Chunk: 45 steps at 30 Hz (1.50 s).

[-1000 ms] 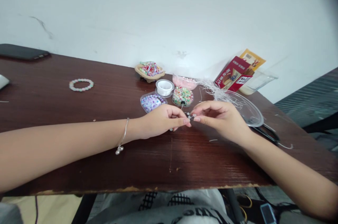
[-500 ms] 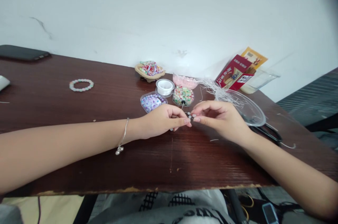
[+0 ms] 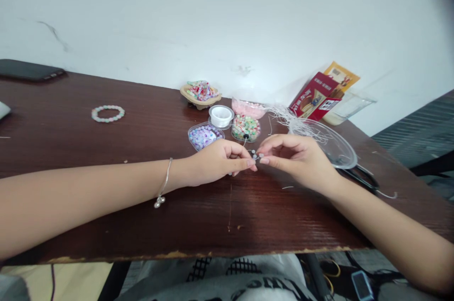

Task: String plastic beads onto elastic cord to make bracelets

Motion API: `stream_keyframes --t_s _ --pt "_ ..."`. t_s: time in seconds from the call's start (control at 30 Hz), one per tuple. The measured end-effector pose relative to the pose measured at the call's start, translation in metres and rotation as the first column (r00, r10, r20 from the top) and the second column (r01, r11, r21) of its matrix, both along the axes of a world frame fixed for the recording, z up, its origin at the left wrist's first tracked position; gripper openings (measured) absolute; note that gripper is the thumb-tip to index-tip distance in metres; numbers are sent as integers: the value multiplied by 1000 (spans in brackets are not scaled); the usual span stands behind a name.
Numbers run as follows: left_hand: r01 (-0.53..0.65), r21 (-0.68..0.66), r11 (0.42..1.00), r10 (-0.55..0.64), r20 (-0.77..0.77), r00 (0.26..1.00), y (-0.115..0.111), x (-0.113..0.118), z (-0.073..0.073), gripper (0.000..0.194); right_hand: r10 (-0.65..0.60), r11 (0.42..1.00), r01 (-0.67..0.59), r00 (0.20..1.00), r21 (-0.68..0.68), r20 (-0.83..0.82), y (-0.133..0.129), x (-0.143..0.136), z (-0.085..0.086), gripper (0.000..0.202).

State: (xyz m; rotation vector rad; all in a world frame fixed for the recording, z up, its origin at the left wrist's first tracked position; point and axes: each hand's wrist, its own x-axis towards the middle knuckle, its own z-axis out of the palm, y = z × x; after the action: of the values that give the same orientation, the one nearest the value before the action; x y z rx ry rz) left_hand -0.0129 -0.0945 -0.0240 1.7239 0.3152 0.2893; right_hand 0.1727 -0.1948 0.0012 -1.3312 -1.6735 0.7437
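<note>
My left hand (image 3: 223,161) is closed in a pinch on a thin strand strung with small pale beads (image 3: 254,155). Opposite it, my right hand (image 3: 294,156) pinches the same strand near one bead, thumb against forefinger. The fingertips of both hands almost meet above the table. A cord runs up from the beads to a small black piece (image 3: 246,136) at the edge of a tub of green and pink beads (image 3: 246,126). Part of the strand is hidden behind my left fingers.
Behind my hands stand a tub of purple beads (image 3: 204,135), a white cord spool (image 3: 221,115), pink beads (image 3: 248,108) and a bead-filled bowl (image 3: 200,95). A finished bracelet (image 3: 108,113) lies left. Clear lid (image 3: 351,156), scissors (image 3: 360,178), red box (image 3: 314,95) and cord clippings (image 3: 282,114) are right.
Both hands hold nearly the same pose over the beaded strand. The beads between the fingertips have shifted very slightly; the view has moved a little.
</note>
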Motion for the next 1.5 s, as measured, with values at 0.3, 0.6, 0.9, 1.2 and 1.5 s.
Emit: stream_keyframes --t_s 0.3,0.6,0.9,1.2,1.5 --pt "5 9 1000 -5 14 1000 0 0 -1 23 8 1000 -8 1000 6 -20 0 -1 0 12" --pt "17 39 999 -17 14 1000 1 1 -3 27 -7 1000 6 999 26 38 1 -5 -6 13" --pt "19 -83 996 -14 57 998 -2 1 -5 18 -62 974 12 975 228 212 1 -7 -3 7" --pt "-200 -295 934 297 334 894 -17 -10 43 11 -372 884 189 838 427 400 -2 33 31 8" --pt "-268 -334 904 385 360 850 -22 -19 69 12 -180 959 -126 418 253 891 12 8 15 23"
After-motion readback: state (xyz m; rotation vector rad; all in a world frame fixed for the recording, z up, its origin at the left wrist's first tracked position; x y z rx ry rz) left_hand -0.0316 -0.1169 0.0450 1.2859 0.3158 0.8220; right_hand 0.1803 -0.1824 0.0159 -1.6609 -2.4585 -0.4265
